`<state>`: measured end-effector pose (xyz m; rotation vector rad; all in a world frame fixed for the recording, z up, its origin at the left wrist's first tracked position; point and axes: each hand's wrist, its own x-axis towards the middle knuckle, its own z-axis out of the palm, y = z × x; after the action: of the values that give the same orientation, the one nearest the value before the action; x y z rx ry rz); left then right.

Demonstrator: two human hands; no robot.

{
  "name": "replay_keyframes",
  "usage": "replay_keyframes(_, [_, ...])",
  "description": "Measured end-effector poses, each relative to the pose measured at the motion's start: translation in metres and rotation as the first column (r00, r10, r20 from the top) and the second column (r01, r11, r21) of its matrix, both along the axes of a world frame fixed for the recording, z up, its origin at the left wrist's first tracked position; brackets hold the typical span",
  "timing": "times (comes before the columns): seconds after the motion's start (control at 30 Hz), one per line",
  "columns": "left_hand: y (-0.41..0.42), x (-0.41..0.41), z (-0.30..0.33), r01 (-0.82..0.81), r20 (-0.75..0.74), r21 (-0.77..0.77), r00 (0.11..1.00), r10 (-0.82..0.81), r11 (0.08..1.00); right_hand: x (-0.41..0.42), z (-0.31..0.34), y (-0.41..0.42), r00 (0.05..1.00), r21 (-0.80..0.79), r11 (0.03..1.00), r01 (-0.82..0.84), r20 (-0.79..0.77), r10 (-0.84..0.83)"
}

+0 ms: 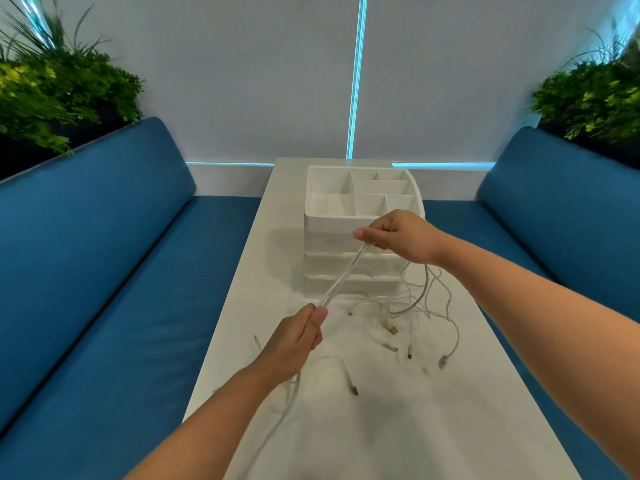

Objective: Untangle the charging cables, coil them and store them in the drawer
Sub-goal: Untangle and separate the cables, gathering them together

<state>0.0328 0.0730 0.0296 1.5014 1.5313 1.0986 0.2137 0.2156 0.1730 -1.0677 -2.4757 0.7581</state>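
Cables (pixel 408 310) are mostly still a tangle on the counter (pixel 381 427) under the right hand (pixel 398 237), one strand (pixel 343 275) pinched taut between both hands, left (pixel 294 344) nearer me, so still untangling; next I'd pull it free, then coil.

Office lounge booth: blue cushioned benches (pixel 104 258) left and right of narrow white table (pixel 381 427), planters (pixel 62 88) behind, blinds.

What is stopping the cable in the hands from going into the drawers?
The drawers of the white organizer all look closed, so one must be opened. The stretched cable, held by left hand and right hand, also trails into the tangled cables.
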Motion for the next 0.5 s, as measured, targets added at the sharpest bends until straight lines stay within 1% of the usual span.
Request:
replay_keyframes(0.07, [0.003,-0.003,-0.004,-0.012,-0.014,-0.007,1.0,0.012,1.0,-0.001,0.002,-0.001,0.997,0.052,0.998,0.027,0.064,-0.03])
replay_keyframes(0.17, [0.009,-0.007,-0.008,-0.01,-0.139,-0.104,0.99,-0.005,0.995,-0.006,-0.001,-0.005,0.966,0.201,0.979,0.018,0.249,-0.069])
replay_keyframes(0.23, [0.013,-0.011,-0.004,-0.009,-0.182,-0.184,0.983,-0.025,0.983,-0.008,-0.002,-0.007,0.956,0.243,0.97,0.014,0.28,-0.084])
replay_keyframes(0.3, [0.018,-0.012,0.004,0.005,-0.131,-0.243,0.991,-0.038,0.97,-0.012,-0.002,-0.007,0.962,0.247,0.969,0.017,0.259,-0.083])
replay_keyframes(0.33, [0.02,-0.011,0.01,-0.004,-0.088,-0.244,0.996,-0.018,0.97,-0.013,-0.002,-0.006,0.966,0.244,0.97,0.014,0.248,-0.076])
replay_keyframes(0.4, [0.026,-0.003,0.028,-0.09,0.008,-0.167,0.996,0.093,0.982,-0.018,-0.003,-0.008,0.966,0.247,0.969,-0.009,0.253,-0.055])
replay_keyframes(0.43, [0.033,0.004,0.039,-0.151,0.07,-0.102,0.985,0.158,0.983,-0.02,-0.004,-0.009,0.963,0.256,0.966,-0.024,0.266,-0.046])
replay_keyframes(0.5, [0.047,0.022,0.063,-0.236,0.186,-0.006,0.954,0.233,0.972,-0.027,-0.007,-0.014,0.959,0.287,0.956,-0.056,0.281,-0.029])
